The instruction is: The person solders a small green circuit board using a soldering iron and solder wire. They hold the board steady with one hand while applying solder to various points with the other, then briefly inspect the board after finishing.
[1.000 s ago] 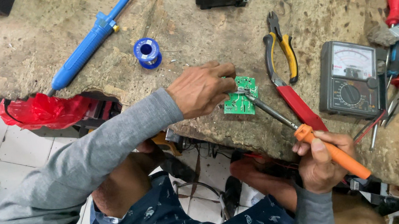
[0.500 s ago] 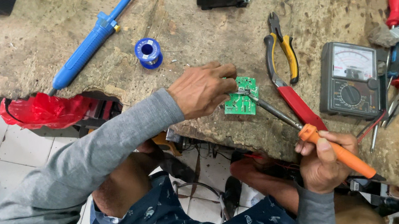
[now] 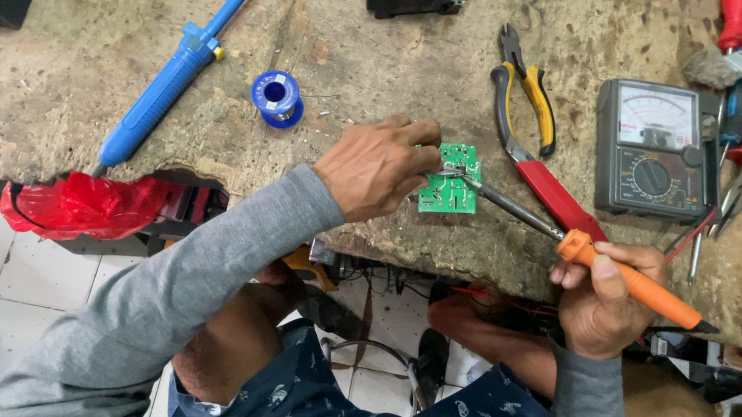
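Head view: my left hand (image 3: 377,169) pinches the green circuit board (image 3: 450,182) at the workbench (image 3: 351,66) near edge. My right hand (image 3: 603,300) grips the orange soldering iron (image 3: 590,253), tip on board. Multimeter (image 3: 649,150) right.

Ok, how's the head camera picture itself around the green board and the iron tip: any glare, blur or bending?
Head view: soft, even light with faint shadows; the green board and soldering iron are sharp, as are the left hand and right hand; mild sheen on the meter face; wide-angle bending stretches the sleeve at the lower edge.
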